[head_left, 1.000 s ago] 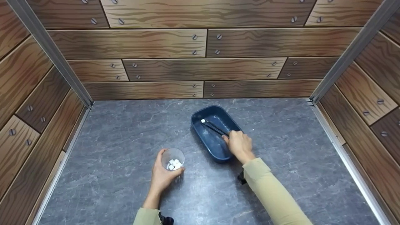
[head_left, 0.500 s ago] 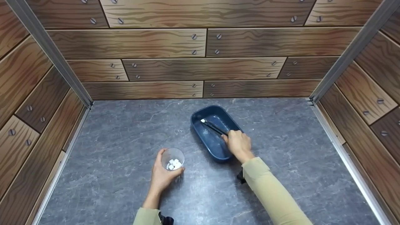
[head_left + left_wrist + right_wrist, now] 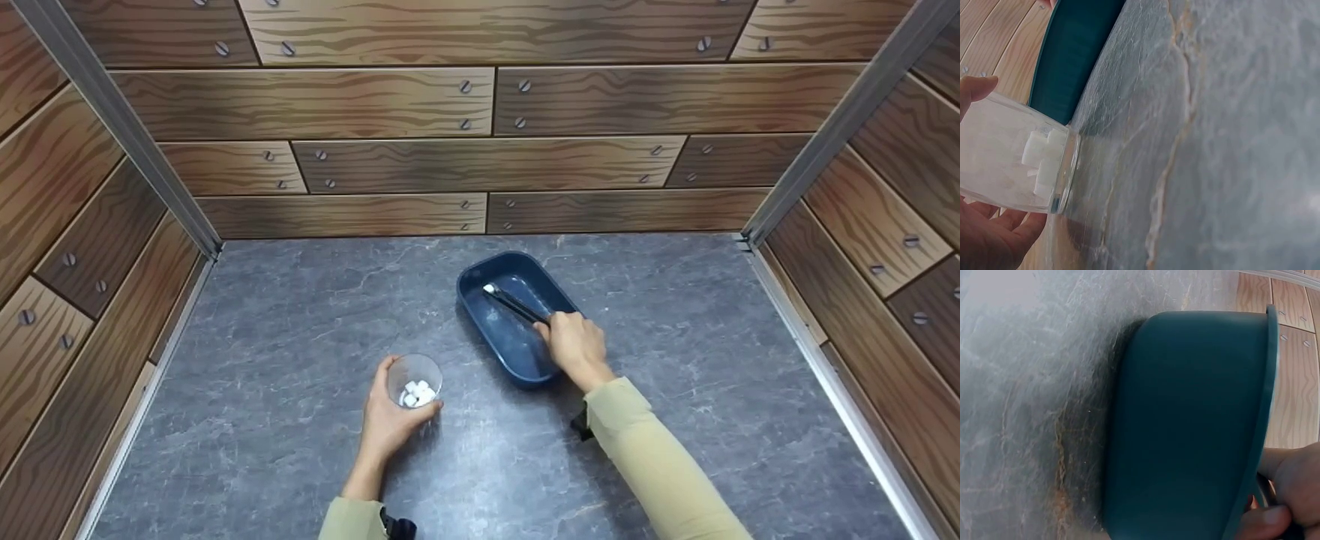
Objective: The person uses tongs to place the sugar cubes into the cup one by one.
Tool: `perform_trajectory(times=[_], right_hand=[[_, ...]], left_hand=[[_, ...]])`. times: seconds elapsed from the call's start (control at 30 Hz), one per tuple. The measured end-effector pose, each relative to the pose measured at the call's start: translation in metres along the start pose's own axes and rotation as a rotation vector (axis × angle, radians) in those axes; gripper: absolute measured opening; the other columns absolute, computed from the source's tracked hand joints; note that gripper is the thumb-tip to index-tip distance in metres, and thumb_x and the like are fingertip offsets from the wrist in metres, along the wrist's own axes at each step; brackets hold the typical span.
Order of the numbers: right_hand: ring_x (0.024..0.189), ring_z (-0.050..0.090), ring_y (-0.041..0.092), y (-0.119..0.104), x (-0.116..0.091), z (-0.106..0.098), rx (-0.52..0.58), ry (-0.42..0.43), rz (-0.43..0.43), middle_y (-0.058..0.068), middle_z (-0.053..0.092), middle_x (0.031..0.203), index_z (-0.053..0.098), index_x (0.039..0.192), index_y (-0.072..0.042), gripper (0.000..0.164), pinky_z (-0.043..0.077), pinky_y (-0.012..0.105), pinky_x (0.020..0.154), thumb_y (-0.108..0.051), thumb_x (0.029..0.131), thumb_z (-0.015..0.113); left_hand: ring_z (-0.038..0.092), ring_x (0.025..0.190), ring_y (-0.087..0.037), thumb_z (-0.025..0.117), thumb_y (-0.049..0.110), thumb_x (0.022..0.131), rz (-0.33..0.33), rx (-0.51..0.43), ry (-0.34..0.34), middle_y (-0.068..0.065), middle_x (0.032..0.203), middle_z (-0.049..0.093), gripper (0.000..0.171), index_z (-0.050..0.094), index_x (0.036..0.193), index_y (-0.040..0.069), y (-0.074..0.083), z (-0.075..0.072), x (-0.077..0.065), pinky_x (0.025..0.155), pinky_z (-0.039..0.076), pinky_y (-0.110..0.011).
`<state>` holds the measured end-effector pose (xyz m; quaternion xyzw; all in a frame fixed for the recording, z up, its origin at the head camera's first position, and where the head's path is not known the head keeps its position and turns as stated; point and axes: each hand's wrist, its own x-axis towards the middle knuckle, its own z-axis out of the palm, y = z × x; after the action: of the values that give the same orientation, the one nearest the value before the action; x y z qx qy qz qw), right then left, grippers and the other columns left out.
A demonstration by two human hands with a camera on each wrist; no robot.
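Observation:
In the head view my left hand [image 3: 388, 424] grips a clear glass [image 3: 415, 367], thumb on the near side and fingers round the left. Several white cubes [image 3: 418, 394] lie at its bottom; the left wrist view shows the cubes [image 3: 1044, 160] close by the glass base. My right hand [image 3: 576, 346] holds black tongs [image 3: 517, 306] over a dark blue rectangular tub [image 3: 501, 341]. A single white cube [image 3: 490, 289] sits at the tongs' tips, inside the tub's far left part. In the right wrist view the tub's side wall [image 3: 1185, 422] hides the tong tips.
The tub and glass are on a grey marbled tabletop [image 3: 300, 315], the tub to the right of the glass and farther back. Wood-patterned panels [image 3: 480, 165] close off the back and both sides, with metal posts [image 3: 187, 202] at the corners.
The tongs' two arms have drawn closer together around the white cube. The left hand, glass and tub hold their places.

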<state>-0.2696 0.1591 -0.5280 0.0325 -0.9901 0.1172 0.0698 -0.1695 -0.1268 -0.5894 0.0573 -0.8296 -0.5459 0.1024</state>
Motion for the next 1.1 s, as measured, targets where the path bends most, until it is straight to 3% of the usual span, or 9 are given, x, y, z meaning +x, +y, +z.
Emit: perform_trajectory(times=[0.4,0.67,1.1], right_hand=[[0.062,0.058,0.033,0.005,-0.011,-0.009,0.04,-0.001,-0.007,0.011,0.063,0.073,0.068,0.081,-0.018,0.03,0.043,0.047,0.05,-0.042,0.089,0.054],[0.061,0.058,0.033,0.006,-0.022,-0.019,0.062,0.009,-0.011,0.009,0.064,0.073,0.069,0.087,-0.019,0.028,0.042,0.046,0.048,-0.043,0.089,0.054],[0.052,0.052,0.028,0.007,-0.042,-0.038,0.111,0.062,-0.049,0.003,0.056,0.061,0.065,0.077,-0.021,0.027,0.034,0.038,0.04,-0.044,0.088,0.054]], left_hand=[[0.045,0.115,-0.028,0.087,0.034,0.051,0.001,0.005,0.012,-0.01,0.129,0.046,0.098,0.039,0.134,0.016,0.0,0.0,0.0,0.091,0.039,-0.045],[0.044,0.116,-0.029,0.087,0.036,0.051,-0.007,0.004,0.006,-0.011,0.13,0.045,0.099,0.038,0.134,0.017,0.001,0.0,0.001,0.091,0.039,-0.046],[0.046,0.112,-0.028,0.087,0.034,0.051,-0.01,-0.019,0.0,-0.011,0.127,0.046,0.097,0.038,0.133,0.02,0.002,-0.001,0.001,0.087,0.041,-0.045]])
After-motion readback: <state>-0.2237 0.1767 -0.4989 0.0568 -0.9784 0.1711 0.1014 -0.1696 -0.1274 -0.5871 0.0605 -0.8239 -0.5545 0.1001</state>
